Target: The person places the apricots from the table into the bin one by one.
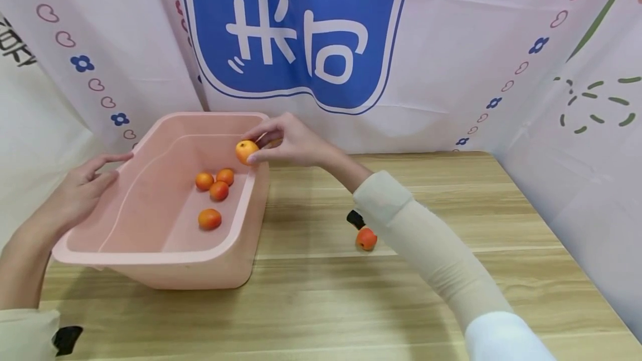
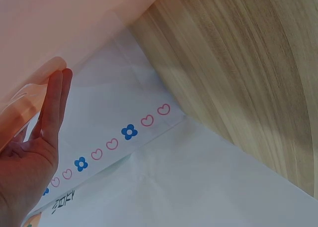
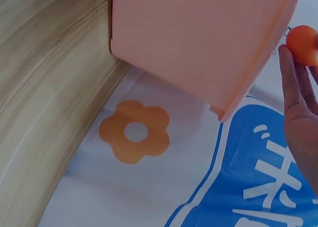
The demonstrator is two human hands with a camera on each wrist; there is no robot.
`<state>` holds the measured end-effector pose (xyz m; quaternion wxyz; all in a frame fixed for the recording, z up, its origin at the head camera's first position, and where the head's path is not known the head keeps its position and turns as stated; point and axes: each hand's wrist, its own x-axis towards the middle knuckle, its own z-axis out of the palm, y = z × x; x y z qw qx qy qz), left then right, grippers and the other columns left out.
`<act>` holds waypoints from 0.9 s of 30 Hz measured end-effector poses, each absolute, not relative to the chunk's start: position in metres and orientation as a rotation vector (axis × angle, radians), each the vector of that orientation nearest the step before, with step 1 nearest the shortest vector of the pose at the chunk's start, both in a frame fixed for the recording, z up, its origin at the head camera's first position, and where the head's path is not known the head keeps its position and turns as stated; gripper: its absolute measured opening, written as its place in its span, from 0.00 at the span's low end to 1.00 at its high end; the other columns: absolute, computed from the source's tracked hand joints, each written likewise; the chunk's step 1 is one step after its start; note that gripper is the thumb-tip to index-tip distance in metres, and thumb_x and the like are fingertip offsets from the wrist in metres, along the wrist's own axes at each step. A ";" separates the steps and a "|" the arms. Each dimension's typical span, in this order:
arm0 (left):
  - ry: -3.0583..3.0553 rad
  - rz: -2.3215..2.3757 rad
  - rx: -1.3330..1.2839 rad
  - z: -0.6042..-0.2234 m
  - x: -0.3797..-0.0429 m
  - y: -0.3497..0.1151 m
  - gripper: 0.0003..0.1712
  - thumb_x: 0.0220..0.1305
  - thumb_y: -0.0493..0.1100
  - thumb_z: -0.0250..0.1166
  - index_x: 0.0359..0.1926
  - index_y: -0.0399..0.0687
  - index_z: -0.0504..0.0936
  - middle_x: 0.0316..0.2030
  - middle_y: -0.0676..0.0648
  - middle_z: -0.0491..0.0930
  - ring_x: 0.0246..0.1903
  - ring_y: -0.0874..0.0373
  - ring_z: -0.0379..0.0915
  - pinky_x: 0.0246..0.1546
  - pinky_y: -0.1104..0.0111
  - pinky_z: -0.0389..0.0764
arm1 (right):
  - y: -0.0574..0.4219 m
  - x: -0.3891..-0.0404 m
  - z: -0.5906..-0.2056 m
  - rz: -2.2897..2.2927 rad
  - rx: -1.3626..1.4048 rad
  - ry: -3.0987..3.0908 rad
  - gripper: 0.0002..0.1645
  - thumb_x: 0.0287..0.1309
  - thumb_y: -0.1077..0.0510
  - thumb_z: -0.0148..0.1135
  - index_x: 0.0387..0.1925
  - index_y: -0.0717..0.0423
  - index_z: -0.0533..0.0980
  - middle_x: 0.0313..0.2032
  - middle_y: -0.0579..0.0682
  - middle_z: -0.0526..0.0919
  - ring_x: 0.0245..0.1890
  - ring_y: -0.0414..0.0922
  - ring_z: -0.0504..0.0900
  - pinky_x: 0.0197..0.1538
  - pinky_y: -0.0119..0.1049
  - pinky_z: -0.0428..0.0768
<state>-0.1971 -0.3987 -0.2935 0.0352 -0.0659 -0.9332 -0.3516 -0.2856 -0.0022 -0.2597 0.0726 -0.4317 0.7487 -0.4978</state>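
My right hand [image 1: 288, 138] pinches an orange apricot [image 1: 246, 151] between thumb and fingertips, over the back right rim of a pink plastic basin [image 1: 248, 199]. That apricot [image 3: 302, 45] also shows at the edge of the right wrist view. Several orange-red apricots lie on the basin floor, one apricot [image 1: 209, 219] apart from the cluster. My left hand [image 1: 75, 194] touches the basin's left rim from outside. Its fingers [image 2: 52, 105] look straight against the basin in the left wrist view. One more apricot [image 1: 366, 238] sits on the table, beside my right sleeve.
The basin stands on the left of a wood-grain table [image 1: 311, 305]. White printed cloth [image 1: 441, 71] with a blue panel hangs behind the table and along its sides. A small black piece [image 1: 355, 219] shows by the right sleeve.
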 end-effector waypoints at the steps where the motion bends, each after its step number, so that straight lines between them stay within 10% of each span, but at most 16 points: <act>1: -2.868 -1.072 -0.203 -0.293 -0.197 -0.398 0.26 0.83 0.42 0.43 0.60 0.89 0.66 0.67 0.14 0.58 0.37 0.89 0.61 0.33 0.84 0.70 | -0.005 -0.286 -0.260 -1.500 -1.291 2.255 0.23 0.57 0.64 0.76 0.54 0.68 0.83 0.48 0.57 0.88 0.46 0.44 0.87 0.53 0.34 0.83; 27: -2.794 -1.070 -0.232 -0.293 -0.194 -0.389 0.34 0.81 0.36 0.44 0.52 0.97 0.64 0.63 0.13 0.60 0.36 0.87 0.64 0.31 0.83 0.71 | -0.091 -0.282 -0.261 -1.345 -1.103 2.294 0.24 0.60 0.63 0.75 0.58 0.61 0.83 0.49 0.51 0.87 0.46 0.39 0.84 0.47 0.21 0.80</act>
